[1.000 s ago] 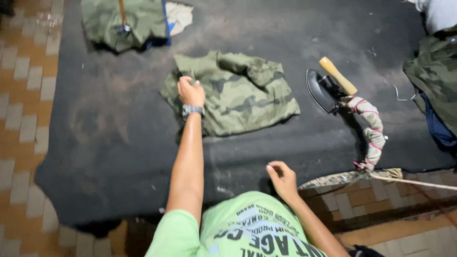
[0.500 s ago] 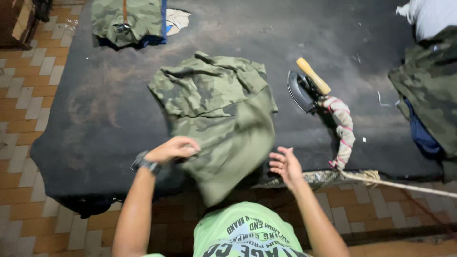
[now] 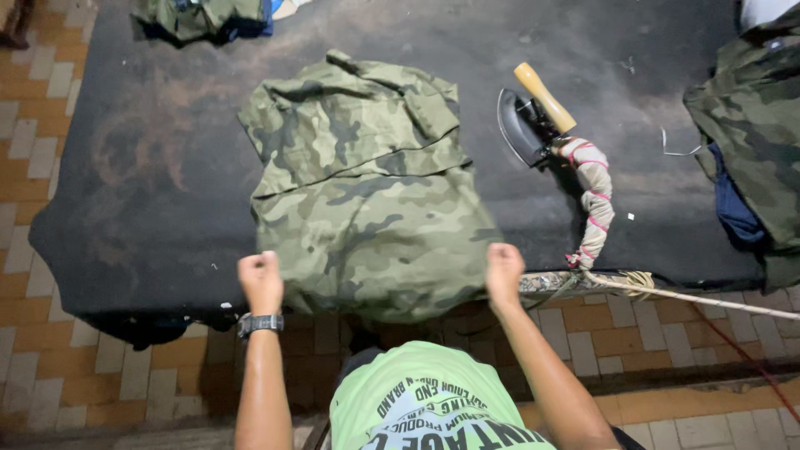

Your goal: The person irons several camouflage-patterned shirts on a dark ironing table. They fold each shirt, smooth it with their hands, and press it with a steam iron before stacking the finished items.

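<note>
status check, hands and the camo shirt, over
Left hand and right hand each grip a near corner of the camo shirt. Shirt spread flat on dark table. Iron lies clear, right.

Both forearms reach forward, left hand (image 3: 261, 282) and right hand (image 3: 504, 271) clenched into fists.

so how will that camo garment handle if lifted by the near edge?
Probably floppy: the camo garment lies creased and drapes over the near edge of the dark table. Likely light, since the left hand and right hand grip only its corners.
</note>
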